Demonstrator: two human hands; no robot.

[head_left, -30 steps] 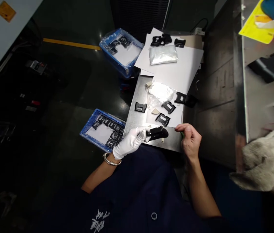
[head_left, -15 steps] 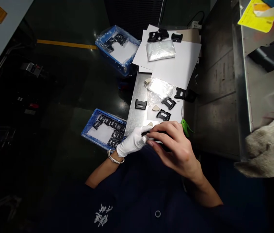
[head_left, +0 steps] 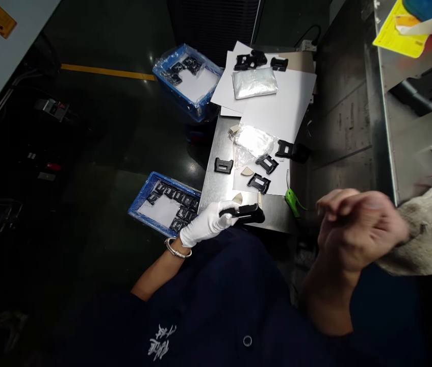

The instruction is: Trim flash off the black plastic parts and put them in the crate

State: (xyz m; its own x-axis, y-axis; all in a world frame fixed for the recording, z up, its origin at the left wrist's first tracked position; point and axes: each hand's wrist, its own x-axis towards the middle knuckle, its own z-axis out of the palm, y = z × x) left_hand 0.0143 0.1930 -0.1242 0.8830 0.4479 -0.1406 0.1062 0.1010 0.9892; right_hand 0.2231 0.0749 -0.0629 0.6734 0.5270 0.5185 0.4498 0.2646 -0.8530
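Note:
My left hand (head_left: 208, 224), in a white glove, grips a black plastic part (head_left: 249, 214) by its left end, just over the near edge of the metal table (head_left: 210, 189). Off to the right, bare and blurred by motion, my right hand (head_left: 359, 227) is raised with its fingers curled in; whether anything is in it cannot be made out. Beyond the held part lie similar black frames, one (head_left: 259, 183) on white paper and another (head_left: 224, 165) on bare metal. A green air blow gun (head_left: 294, 203) rests at the table's right side.
Two blue trays, a near one (head_left: 135, 209) and a far one (head_left: 158, 71), hold bagged black parts. Plastic bags (head_left: 254, 83) and white sheets (head_left: 296, 86) cover the table's far end. At right, a metal shelf (head_left: 403, 148) carries a grey-white cloth (head_left: 430, 229).
My right hand has left the black part and swung right, toward the shelf and cloth. My left hand keeps hold of the part, which now shows more fully.

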